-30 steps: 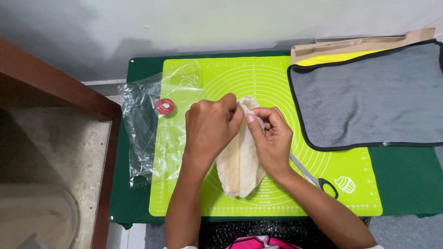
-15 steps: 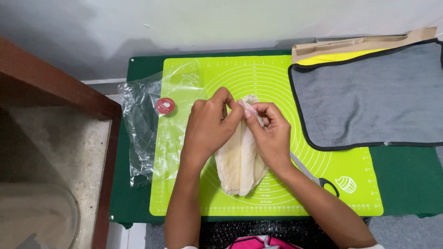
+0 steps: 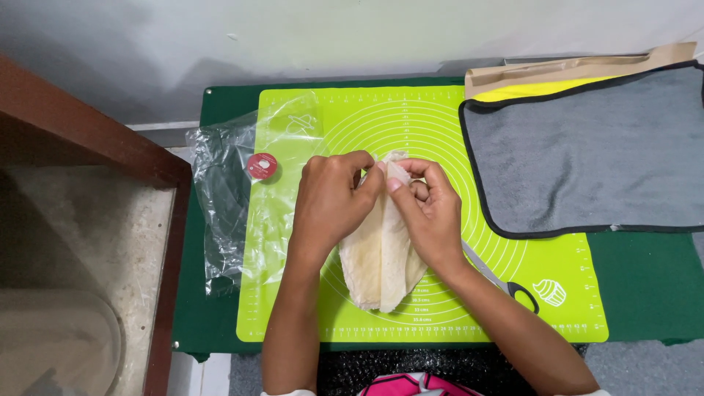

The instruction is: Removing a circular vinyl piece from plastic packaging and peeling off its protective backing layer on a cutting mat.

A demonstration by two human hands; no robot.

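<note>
Head view: left hand [image 3: 330, 202] and right hand [image 3: 433, 213], fingers closed, pinch one cream folded cloth [image 3: 381, 260] over one green mat [image 3: 440, 117]; nearby, one red spool [image 3: 262, 166], one plastic bag [image 3: 227, 198], one grey towel [image 3: 594, 154], and scissors [image 3: 513, 286] partly hidden under the right forearm.

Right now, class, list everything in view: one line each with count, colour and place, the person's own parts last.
dried husk: one, cream, mat centre, pinched at its top
silicone mat: one, lime green, on the table
table: one, dark green top
plastic bag: one, clear, over the mat's left edge
thread spool: one, red, on the bag
scissors: one pair, black handles, under the right forearm
cloth: one, grey, black trim, right
paper envelope: one, tan, behind the cloth
wooden furniture: one, brown, left
left hand: one, fingers on the husk
right hand: one, fingers on the husk
</note>
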